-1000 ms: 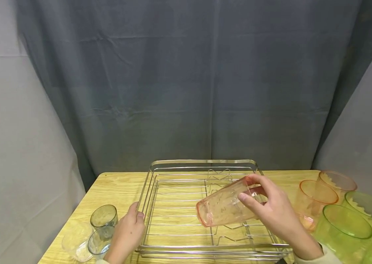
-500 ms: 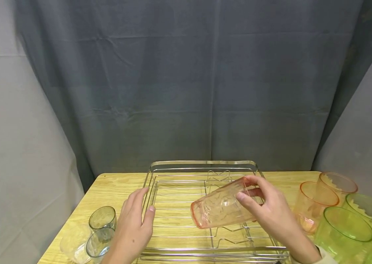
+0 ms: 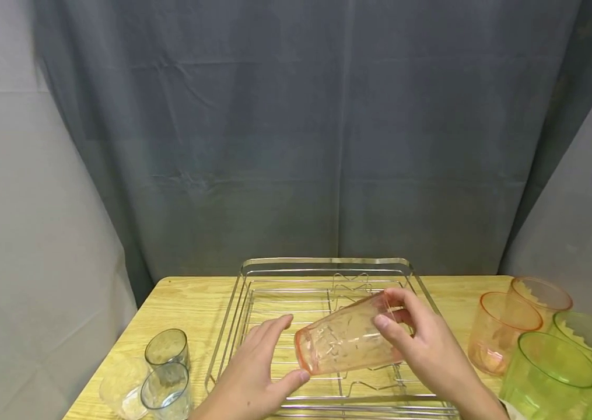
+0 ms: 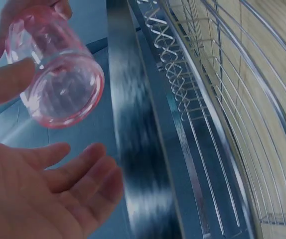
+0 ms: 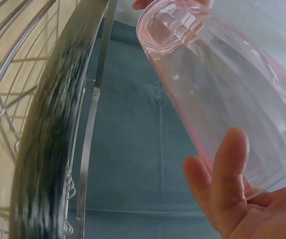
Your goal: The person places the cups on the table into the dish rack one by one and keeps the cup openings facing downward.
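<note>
Gone from the left rim of the wire rack [image 3: 327, 261] since a second ago, the left hand [image 3: 254, 373] now extends to the right over it, beside the base of a pink-orange tumbler [image 3: 345, 339] that has itself shifted slightly left and nearer. Behind the scene, a dark grey curtain [image 3: 275, 151] fills the far side, with a pale panel at the left [image 3: 28, 210] and another pale panel at the right [image 3: 584, 221]. Before it spreads a wood-grain counter [image 3: 196, 297], with the metal rack at its middle. At right stand three green tumblers [image 3: 550, 373], the nearest one cut off at the edge of view; just beyond them stand two orange tumblers [image 3: 511, 326], one farther off than the other. The left hand's grip is loose, its fingers extended, its thumb near the tumbler's base; whether they touch cannot be told. The right hand [image 3: 427, 344] has a pinching grip on the tumbler near its wider end, thumb on the near side. The tumbler is held above the rack, tilted well over, its narrower base pointing left. Grouped at the near left are three smaller glasses: a smoky one [image 3: 167, 350], a bluish one [image 3: 167, 394] nearer, and a clear one [image 3: 122, 391] at their left. Slimmest of all, wavy wires [image 3: 371, 386] line the rack's right half.
</note>
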### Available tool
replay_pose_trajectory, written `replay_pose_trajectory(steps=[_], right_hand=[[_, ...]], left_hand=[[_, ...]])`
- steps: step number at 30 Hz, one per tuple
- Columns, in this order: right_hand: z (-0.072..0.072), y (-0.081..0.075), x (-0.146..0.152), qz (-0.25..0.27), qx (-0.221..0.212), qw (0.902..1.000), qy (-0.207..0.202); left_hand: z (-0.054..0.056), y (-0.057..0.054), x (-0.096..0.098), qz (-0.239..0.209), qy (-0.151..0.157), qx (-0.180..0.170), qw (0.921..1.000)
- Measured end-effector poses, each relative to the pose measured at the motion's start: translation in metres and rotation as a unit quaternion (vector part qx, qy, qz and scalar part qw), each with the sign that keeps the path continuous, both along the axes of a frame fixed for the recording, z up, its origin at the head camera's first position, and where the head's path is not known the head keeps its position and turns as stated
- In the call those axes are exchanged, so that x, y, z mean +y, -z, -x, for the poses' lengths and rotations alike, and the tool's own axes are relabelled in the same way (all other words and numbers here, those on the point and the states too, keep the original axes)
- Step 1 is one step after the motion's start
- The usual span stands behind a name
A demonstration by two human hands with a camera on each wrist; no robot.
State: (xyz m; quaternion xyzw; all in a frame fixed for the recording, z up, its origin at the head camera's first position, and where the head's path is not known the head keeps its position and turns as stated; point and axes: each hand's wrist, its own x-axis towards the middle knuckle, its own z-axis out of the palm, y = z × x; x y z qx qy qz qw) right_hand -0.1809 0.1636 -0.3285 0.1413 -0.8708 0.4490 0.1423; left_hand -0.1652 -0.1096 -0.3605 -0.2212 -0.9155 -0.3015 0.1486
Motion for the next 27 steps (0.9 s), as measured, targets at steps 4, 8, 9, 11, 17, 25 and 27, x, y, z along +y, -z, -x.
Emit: replay_pose_trajectory(steps=[4,8,9,11,17,25,27], right_hand=[[-0.001,0.001,0.0,0.02,-0.019,0.9994,-0.019],[-0.002,0.002,-0.001,0.039,-0.012,0.9985,-0.037],[-0.002,0.003,-0.001,0.043,-0.01,0.9981,-0.043],[-0.002,0.005,-0.003,0.053,-0.004,0.9972,-0.054],[0.001,0.011,-0.006,0.044,0.038,0.9964,-0.063],[0.001,0.015,-0.007,0.056,-0.041,0.9927,-0.098],[0.0,0.016,-0.007,0.055,-0.05,0.9923,-0.099]], left_hand=[[0.001,0.003,0.004,0.024,0.025,-0.003,0.9994],[0.003,0.006,0.006,0.025,0.035,0.012,0.999],[0.003,0.007,0.005,0.021,0.036,0.019,0.999],[0.004,0.008,0.004,0.014,0.036,0.032,0.9987],[0.003,0.007,-0.002,-0.016,0.055,0.001,0.9983],[0.005,0.004,-0.005,-0.132,0.112,-0.075,0.982],[0.004,0.004,-0.005,-0.15,0.107,-0.078,0.9797]])
